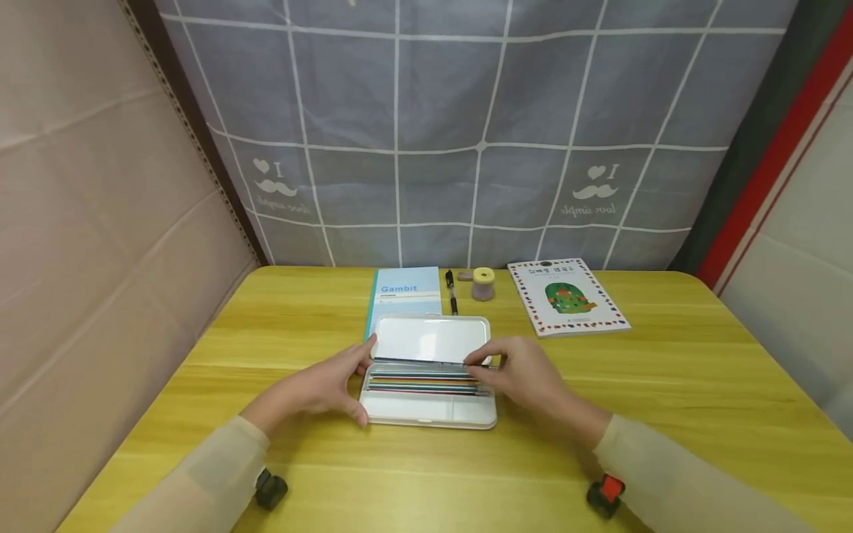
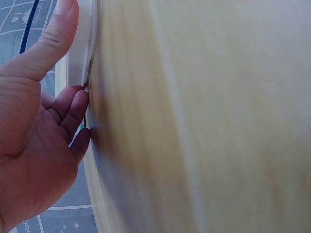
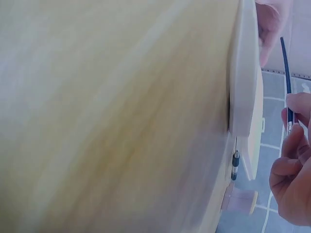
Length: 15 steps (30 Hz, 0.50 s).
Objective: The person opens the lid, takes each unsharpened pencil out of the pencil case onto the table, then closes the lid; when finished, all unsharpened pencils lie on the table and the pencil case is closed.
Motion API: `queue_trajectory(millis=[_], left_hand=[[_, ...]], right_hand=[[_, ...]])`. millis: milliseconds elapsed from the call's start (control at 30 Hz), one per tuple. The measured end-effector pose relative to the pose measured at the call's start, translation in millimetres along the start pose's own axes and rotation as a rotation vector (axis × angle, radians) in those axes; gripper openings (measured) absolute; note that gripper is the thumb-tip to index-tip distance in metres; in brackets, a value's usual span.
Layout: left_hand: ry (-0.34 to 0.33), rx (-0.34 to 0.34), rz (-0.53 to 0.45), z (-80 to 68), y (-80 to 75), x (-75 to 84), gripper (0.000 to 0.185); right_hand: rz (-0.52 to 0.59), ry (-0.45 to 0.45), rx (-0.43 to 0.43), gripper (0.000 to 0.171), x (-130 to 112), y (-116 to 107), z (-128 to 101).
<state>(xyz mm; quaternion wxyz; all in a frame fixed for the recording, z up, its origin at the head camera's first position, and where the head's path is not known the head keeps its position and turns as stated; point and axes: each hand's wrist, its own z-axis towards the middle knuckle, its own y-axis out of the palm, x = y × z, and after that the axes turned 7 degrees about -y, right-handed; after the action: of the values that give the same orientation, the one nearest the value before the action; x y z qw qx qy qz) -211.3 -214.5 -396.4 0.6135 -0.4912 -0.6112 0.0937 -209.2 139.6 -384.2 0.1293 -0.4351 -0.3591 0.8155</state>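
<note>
An open white pencil case (image 1: pixel 429 414) lies in the middle of the yellow table (image 1: pixel 666 385), its lid (image 1: pixel 432 338) folded back. Several coloured pencils (image 1: pixel 420 383) lie in the tray. My left hand (image 1: pixel 363 370) grips the case's left end, with the thumb on the lid's corner and the fingers against the tray. The left wrist view shows the thumb (image 2: pixel 53 39) along the white case edge (image 2: pixel 80 48). My right hand (image 1: pixel 481 366) pinches a thin dark pencil (image 3: pixel 286 73) just over the tray's right end, beside the white case (image 3: pixel 243 73).
Behind the case lie a blue "Gambit" notebook (image 1: pixel 406 291), a black pen (image 1: pixel 452 290), a small tape roll (image 1: pixel 483 283) and a picture book (image 1: pixel 566 296). A grey checked cloth (image 1: pixel 466 133) hangs at the back. A cardboard wall (image 1: pixel 87 222) closes the left side.
</note>
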Motion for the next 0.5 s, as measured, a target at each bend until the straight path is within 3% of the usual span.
queue_trajectory(millis=[267,500], left_hand=[[-0.003,0.004,-0.015,-3.3,-0.4,-1.5,0.143],[0.019,-0.001,-0.013,-2.6,0.2,-0.6,0.144]], right_hand=[[0.111,0.054,0.000,0.010,10.0,-13.0,-3.8],[0.160,0.137,0.009,0.009,33.0,-35.5,-12.2]])
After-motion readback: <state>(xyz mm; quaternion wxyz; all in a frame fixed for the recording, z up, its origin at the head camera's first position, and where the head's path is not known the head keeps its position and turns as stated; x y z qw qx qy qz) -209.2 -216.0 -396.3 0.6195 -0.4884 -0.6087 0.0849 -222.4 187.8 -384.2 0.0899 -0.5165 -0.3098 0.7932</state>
